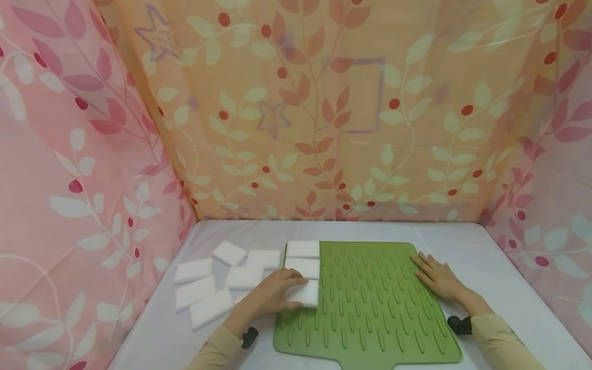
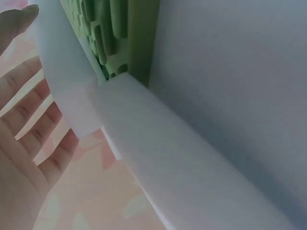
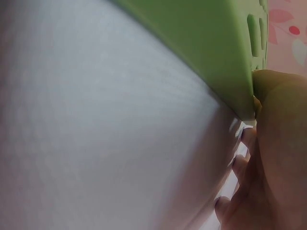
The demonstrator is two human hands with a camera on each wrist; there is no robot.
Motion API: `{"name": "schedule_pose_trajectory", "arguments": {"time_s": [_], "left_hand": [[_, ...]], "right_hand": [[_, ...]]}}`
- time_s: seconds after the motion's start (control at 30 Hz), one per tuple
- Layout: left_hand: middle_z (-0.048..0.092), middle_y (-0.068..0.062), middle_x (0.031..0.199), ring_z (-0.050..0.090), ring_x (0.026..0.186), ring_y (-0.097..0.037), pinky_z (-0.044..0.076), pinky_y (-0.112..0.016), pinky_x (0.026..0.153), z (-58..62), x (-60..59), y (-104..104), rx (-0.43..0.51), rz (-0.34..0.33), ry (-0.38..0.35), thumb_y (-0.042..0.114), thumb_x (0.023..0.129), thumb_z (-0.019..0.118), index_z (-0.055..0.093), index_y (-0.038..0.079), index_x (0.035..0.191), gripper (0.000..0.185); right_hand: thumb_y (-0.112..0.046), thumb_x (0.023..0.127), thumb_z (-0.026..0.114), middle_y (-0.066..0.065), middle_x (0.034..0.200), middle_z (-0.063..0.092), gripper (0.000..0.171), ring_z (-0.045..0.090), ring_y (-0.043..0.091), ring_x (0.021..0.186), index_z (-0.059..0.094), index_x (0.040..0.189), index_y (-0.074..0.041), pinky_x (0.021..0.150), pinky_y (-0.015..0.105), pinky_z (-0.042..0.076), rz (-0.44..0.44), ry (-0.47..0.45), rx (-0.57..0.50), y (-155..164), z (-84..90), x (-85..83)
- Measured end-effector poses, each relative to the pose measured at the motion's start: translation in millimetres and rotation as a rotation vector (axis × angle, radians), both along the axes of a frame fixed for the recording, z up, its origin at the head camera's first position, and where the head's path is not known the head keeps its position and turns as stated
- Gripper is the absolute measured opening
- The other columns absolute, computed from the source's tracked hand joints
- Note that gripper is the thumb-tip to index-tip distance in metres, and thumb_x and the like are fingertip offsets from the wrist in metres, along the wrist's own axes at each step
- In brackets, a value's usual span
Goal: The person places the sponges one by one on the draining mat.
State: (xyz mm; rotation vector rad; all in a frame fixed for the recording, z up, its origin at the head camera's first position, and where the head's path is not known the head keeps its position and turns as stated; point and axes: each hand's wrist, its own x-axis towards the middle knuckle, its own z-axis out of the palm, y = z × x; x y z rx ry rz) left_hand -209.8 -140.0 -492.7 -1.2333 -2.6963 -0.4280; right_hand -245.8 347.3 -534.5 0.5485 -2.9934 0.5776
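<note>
A green rubbery mat (image 1: 370,298) with rows of raised ridges lies flat on the white counter (image 1: 462,241). Along its left edge sit three white foam blocks in a column; the left hand (image 1: 273,294) rests on the nearest block (image 1: 305,294), fingers laid loosely over it, thumb at its side. The right hand (image 1: 437,280) lies flat and relaxed on the mat's right edge. More white rectangular foam blocks (image 1: 203,293) are scattered on the counter left of the mat.
</note>
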Motion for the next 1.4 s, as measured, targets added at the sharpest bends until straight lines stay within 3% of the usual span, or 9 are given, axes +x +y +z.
{"name": "schedule_pose_trajectory", "arguments": {"time_s": [0.67,1.4], "left_hand": [[0.055,0.006,0.117,0.050,0.108,-0.012,0.044,-0.032,0.090,-8.1,1.1,5.9,-0.005,0.015,0.047,0.048,0.080,0.067,0.059,0.020,0.123,0.052],[0.055,0.006,0.119,0.049,0.110,-0.013,0.042,-0.035,0.092,-8.1,0.9,1.7,-0.016,0.045,-0.006,0.049,0.080,0.066,0.058,0.023,0.124,0.051]], "right_hand": [[-0.034,0.097,0.044,0.029,0.145,0.027,0.054,0.020,0.053,0.130,0.034,0.142,-0.005,0.097,0.072,0.010,-0.003,-0.005,-0.004,1.8,0.5,-1.2],[-0.034,0.097,0.044,0.029,0.144,0.028,0.054,0.021,0.054,0.129,0.035,0.142,-0.005,0.096,0.073,0.011,0.002,0.003,0.001,1.8,-2.3,-2.0]]}}
